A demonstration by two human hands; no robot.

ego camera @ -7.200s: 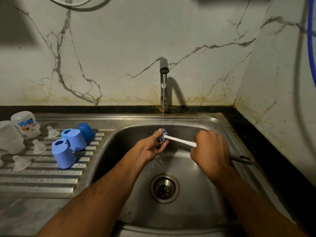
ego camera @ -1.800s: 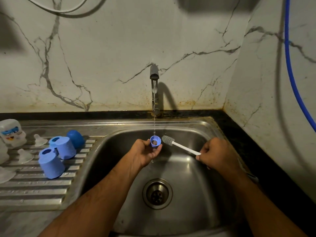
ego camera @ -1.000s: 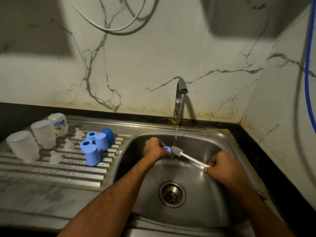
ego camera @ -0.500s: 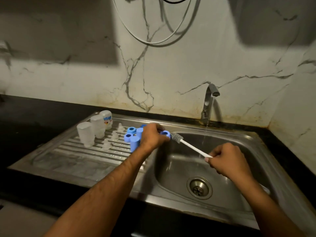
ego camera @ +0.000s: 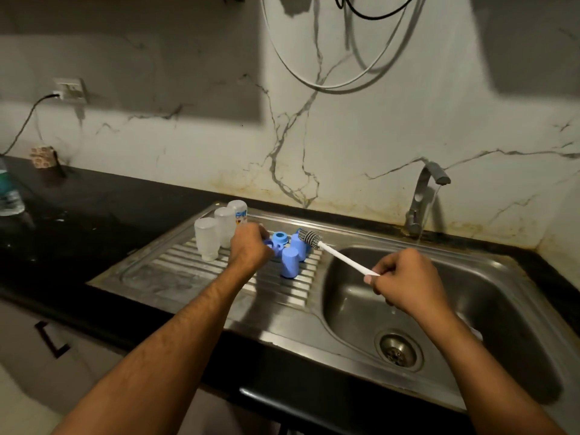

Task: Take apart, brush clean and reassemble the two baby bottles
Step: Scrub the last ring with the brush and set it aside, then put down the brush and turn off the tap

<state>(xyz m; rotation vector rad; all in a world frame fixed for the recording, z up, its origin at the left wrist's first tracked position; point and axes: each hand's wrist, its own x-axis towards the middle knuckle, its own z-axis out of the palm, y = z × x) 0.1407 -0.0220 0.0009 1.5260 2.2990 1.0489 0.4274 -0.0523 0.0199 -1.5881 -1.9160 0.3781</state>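
Observation:
My left hand (ego camera: 249, 250) is low over the ribbed drainboard (ego camera: 188, 271), its fingers curled round a small blue bottle ring (ego camera: 269, 245) that is mostly hidden. Another blue ring (ego camera: 279, 237) and two tall blue caps (ego camera: 290, 262) stand just right of it. Behind my left hand, three translucent bottle parts stand upside down: two plain ones (ego camera: 206, 238) and one with a printed label (ego camera: 239, 211). My right hand (ego camera: 405, 281) grips the white handle of the bottle brush (ego camera: 310, 237) over the sink basin (ego camera: 470, 309). The bristle head hovers above the blue caps.
The tap (ego camera: 423, 189) at the back of the sink is running a thin stream. The drain (ego camera: 397, 351) lies in the basin's front. A water bottle (ego camera: 9, 193) stands far left on the black counter (ego camera: 94, 215). Cables (ego camera: 329, 86) hang on the marble wall.
My left hand has carried the blue ring from under the tap leftwards to the drainboard. My right hand and the brush followed left. The view swung left and pulled back.

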